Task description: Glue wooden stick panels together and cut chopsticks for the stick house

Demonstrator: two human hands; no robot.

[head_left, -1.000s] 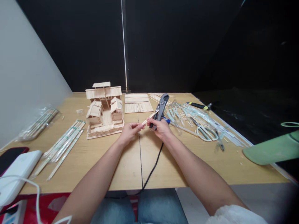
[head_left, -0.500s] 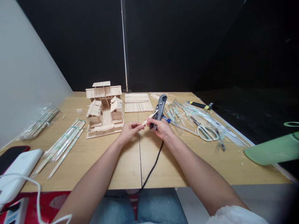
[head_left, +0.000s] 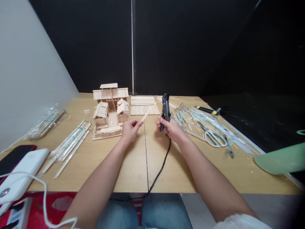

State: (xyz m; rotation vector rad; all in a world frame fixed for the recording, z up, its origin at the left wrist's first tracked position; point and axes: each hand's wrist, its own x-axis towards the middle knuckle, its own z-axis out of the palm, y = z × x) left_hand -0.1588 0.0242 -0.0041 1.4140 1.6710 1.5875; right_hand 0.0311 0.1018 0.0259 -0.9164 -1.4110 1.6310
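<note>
My left hand [head_left: 130, 131] pinches a couple of thin wooden sticks [head_left: 149, 111] that point up and away to the right. Across a small gap, my right hand [head_left: 172, 128] is closed around dark grey cutting shears [head_left: 165, 109], held upright with the head at the top; the sticks are apart from them. A black cord [head_left: 160, 173] runs down from below the right hand to the table's front edge; its upper end is hidden. Left of the hands stands a wooden stick model house [head_left: 111, 111]. Behind the sticks lies a flat stick panel [head_left: 143, 101].
Wrapped stick bundles [head_left: 71, 144] and a bagged bundle [head_left: 47, 122] lie left, near a white power bank [head_left: 23, 173] and a phone [head_left: 16, 159]. To the right are scissors [head_left: 214, 139], plastic wrappers [head_left: 228, 128], stick offcuts, a black-yellow tool [head_left: 207, 110] and a green cup [head_left: 281, 159].
The sticks have come away from the shears as my hands moved apart. The shears have turned more upright in my right hand. The whole view has shifted slightly.
</note>
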